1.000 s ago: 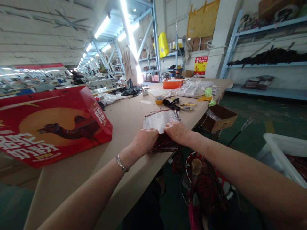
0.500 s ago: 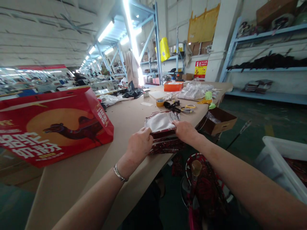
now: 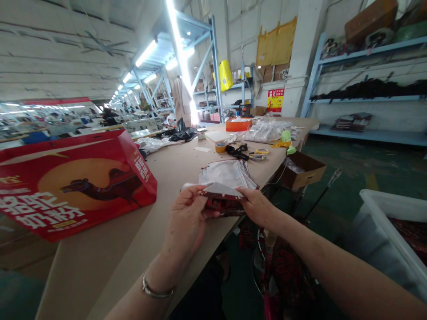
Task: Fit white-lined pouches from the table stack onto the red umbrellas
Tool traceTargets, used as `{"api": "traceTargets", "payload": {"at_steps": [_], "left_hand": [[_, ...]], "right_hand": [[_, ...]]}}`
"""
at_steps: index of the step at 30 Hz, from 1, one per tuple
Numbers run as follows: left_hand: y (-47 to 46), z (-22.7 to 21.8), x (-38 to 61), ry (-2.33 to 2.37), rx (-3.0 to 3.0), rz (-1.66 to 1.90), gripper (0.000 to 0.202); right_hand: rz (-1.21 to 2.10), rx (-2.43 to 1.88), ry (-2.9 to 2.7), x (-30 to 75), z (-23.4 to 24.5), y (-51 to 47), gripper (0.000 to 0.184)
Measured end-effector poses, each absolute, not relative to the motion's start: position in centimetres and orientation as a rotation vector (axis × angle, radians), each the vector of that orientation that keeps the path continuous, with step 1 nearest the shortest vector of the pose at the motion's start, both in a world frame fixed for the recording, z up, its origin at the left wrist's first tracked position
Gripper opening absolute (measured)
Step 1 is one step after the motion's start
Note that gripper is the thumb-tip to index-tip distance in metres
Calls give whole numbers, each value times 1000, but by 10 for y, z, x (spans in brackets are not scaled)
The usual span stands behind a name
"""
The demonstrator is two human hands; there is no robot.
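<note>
My left hand pinches the near left corner of a clear plastic bag and lifts its open edge off the table. My right hand grips the bag's right side, together with a folded dark red patterned cloth that lies under and partly inside the bag. Both hands are closed, at the near edge of the long tan table. Just beyond them lies a stack of more clear bags. A metal bracelet is on my left wrist.
A big red box with a camel picture stands at the left. Tape roll, scissors, an orange tray and bagged goods lie further along. An open carton and a white bin sit right of the table.
My hands came up from pressing flat on the cloth. The left hand has turned and raised the bag's edge, and both have drawn slightly nearer to me.
</note>
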State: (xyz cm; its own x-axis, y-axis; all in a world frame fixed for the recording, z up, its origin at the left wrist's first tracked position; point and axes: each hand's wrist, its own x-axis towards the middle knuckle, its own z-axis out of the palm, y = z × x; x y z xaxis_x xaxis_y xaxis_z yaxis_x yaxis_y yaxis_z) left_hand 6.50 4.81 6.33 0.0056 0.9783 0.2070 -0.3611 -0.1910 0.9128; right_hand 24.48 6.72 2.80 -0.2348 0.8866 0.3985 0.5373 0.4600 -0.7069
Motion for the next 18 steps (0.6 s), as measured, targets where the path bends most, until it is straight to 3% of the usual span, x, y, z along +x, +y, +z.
{"api": "traceTargets", "payload": {"at_steps": [3, 6, 9, 13, 18], "left_hand": [[20, 43, 64, 844, 997, 1230, 22], [-5, 15, 66, 750, 869, 885, 21], [-19, -6, 70, 660, 738, 637, 20], [-24, -24, 82, 677, 629, 511, 16], [-20, -34, 113, 672, 589, 399, 17]], "right_hand": [[706, -1173, -1541, 253, 25, 30, 25], [1263, -959, -942, 253, 9, -10, 8], [1672, -820, -454, 248, -21, -50, 15], [1920, -792, -460, 253, -58, -96, 20], [1952, -655, -483, 291, -32, -97, 31]]}}
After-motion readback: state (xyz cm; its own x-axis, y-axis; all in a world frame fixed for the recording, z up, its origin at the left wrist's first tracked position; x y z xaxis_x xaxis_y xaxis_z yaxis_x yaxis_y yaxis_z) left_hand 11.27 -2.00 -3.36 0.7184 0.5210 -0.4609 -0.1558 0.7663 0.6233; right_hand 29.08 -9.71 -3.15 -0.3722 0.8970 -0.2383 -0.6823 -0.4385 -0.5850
